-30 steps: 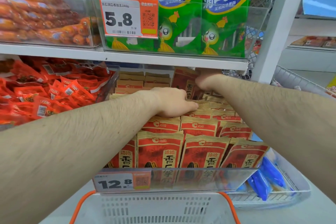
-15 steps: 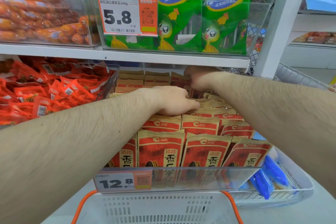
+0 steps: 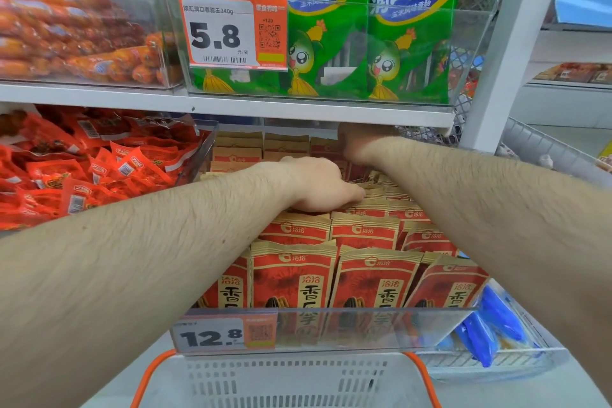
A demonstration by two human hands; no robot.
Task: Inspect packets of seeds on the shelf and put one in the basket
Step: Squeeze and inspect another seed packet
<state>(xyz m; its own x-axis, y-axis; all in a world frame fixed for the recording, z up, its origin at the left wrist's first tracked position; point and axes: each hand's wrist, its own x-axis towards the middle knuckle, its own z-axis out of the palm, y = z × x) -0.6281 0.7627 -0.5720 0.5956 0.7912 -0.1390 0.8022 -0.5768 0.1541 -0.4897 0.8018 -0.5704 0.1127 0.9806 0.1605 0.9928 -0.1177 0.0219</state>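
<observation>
Two bare arms reach into a bin of seed packets

Both arms stretch forward under a white shelf board (image 3: 298, 113) into a clear plastic bin (image 3: 331, 328) packed with upright rows of red and tan seed packets (image 3: 293, 272). A price tag (image 3: 212, 336) reading 12.8 is fixed to the bin's front wall. The left hand (image 3: 318, 184) lies knuckles up on the tops of the middle rows, fingers curled down among the packets; whether it grips one cannot be told. The right hand (image 3: 356, 146) is farther back, just under the shelf board, at the rear rows; its fingers are hidden, so its grip cannot be told either.

To the left sits a heap of glossy red snack sachets (image 3: 99, 169). On the shelf above stand shiny green sausage bags (image 3: 331, 43) behind a 5.8 tag (image 3: 228, 31), beside orange sausages (image 3: 82, 43) in another clear bin. Blue packets (image 3: 486, 325) lie in a wire tray at the right. Below, close to the camera, is the basket (image 3: 284, 381), white perforated plastic with orange handles.
</observation>
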